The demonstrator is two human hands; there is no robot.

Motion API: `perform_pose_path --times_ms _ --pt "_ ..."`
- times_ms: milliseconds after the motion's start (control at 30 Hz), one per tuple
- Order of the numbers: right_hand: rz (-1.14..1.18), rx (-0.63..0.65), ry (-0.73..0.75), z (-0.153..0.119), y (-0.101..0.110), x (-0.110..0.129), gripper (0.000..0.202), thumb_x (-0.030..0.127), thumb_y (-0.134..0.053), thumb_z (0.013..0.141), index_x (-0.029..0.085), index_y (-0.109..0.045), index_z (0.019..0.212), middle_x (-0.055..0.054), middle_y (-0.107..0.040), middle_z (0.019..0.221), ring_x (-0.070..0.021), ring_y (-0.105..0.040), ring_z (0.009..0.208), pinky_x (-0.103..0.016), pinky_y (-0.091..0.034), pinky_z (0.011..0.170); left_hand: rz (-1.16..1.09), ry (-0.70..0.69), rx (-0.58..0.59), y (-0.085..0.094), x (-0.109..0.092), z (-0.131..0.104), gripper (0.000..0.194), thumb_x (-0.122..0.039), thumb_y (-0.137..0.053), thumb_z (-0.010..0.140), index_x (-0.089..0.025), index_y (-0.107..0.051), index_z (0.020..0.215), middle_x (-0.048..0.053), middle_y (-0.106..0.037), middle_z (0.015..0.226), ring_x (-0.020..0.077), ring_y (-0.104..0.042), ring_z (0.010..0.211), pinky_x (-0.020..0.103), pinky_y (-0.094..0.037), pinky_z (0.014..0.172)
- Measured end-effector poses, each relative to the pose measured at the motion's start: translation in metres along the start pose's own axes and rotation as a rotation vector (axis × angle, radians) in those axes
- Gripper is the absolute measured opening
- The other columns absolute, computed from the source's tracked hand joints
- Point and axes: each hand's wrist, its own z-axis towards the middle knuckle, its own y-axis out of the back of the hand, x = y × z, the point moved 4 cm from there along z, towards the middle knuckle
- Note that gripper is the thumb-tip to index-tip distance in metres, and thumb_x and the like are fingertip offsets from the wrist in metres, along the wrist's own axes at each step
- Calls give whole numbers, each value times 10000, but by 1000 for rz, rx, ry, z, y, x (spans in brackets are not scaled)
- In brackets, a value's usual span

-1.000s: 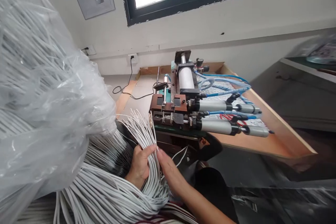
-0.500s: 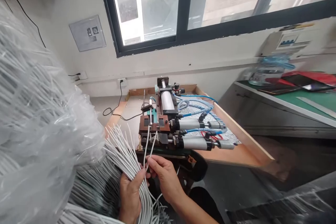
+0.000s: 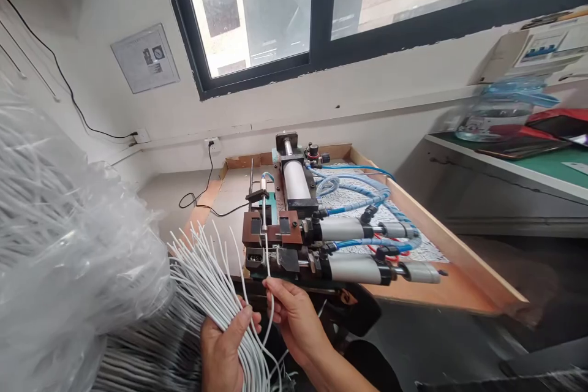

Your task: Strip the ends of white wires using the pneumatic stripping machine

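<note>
A thick bundle of white cables (image 3: 209,285) lies in my left hand (image 3: 228,343), its fingers wrapped round it. One cable stands apart from the bundle close to my left thumb. Between thumb and fingers, my right hand (image 3: 296,318) pinches a single white cable (image 3: 267,260). That cable's upper end reaches up to the jaws of a pneumatic wire-stripping machine (image 3: 272,229), under a thin metal rod. Whether the tip is inside the jaws I cannot tell. Two grey air cylinders (image 3: 356,271) extend rightward from the jaws.
Plastic-wrapped cables (image 3: 82,245) rise on the left, with more cables beneath. A wooden-edged tray (image 3: 459,257) surrounds the machine, with blue air hoses (image 3: 381,196) inside. To the right, a green-topped table (image 3: 546,165) carries a plastic jug (image 3: 498,111). A black power cord (image 3: 202,199) runs behind.
My right hand has moved slightly away from my left, and its cable now stands higher against the machine's jaws. The other cable has shifted left, beside the bundle. The view has shifted a little.
</note>
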Motion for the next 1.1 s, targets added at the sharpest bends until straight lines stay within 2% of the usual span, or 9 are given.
perform_pose_path --times_ms 233,367,467,567,733,800,933,1100 --pt "48 -6 -59 5 -5 2 191 257 -703 576 81 -631 595 63 -405 425 -8 -247 363 -146 -181 344 2 25 -29 -3 -4 -1 203 -169 -717 512 -137 -590 667 -20 -617 524 139 -585 469 240 -466 464" --pt "66 -16 -77 6 -4 0 201 268 -705 582 88 -626 623 52 -446 459 -12 -307 374 -143 -251 362 -5 37 -11 -3 -3 -2 200 -162 -713 517 -149 -582 667 -34 -615 522 121 -569 447 227 -453 453" --pt "71 96 -152 3 -12 -3 241 324 -679 611 107 -623 701 74 -384 432 -36 -354 378 -160 -306 376 -13 69 17 -4 0 -2 192 -150 -707 525 -153 -582 670 -37 -617 516 113 -566 453 217 -444 461" --pt "-27 184 -179 -2 -19 -6 261 373 -652 625 134 -606 718 91 -327 410 -54 -349 332 -177 -289 323 15 90 52 -5 2 -1 180 -153 -705 530 -144 -589 666 -25 -619 506 123 -568 466 221 -438 464" --pt "-154 48 17 -10 -15 0 240 358 -656 625 128 -589 642 49 -443 475 -55 -393 369 -179 -315 345 57 93 68 -1 5 2 154 -174 -695 554 -126 -605 670 2 -648 567 153 -600 542 253 -464 544" --pt "-154 0 59 -11 -11 1 229 347 -652 632 125 -593 630 36 -478 477 -50 -390 377 -169 -285 352 47 97 79 1 7 3 150 -185 -678 582 -121 -611 700 20 -662 601 169 -615 593 267 -470 585" --pt "-142 -96 61 -7 -1 0 216 307 -682 598 111 -591 590 25 -502 484 -26 -321 374 -158 -180 356 30 159 -19 6 11 5 213 -226 -669 594 -113 -609 765 37 -667 587 189 -621 565 308 -489 557" --pt "-94 -115 -6 0 1 -1 224 292 -682 583 114 -555 535 48 -452 435 -25 -281 360 -170 -172 367 50 158 -36 4 9 4 258 -253 -678 580 -110 -600 780 27 -649 498 166 -590 476 302 -491 517"
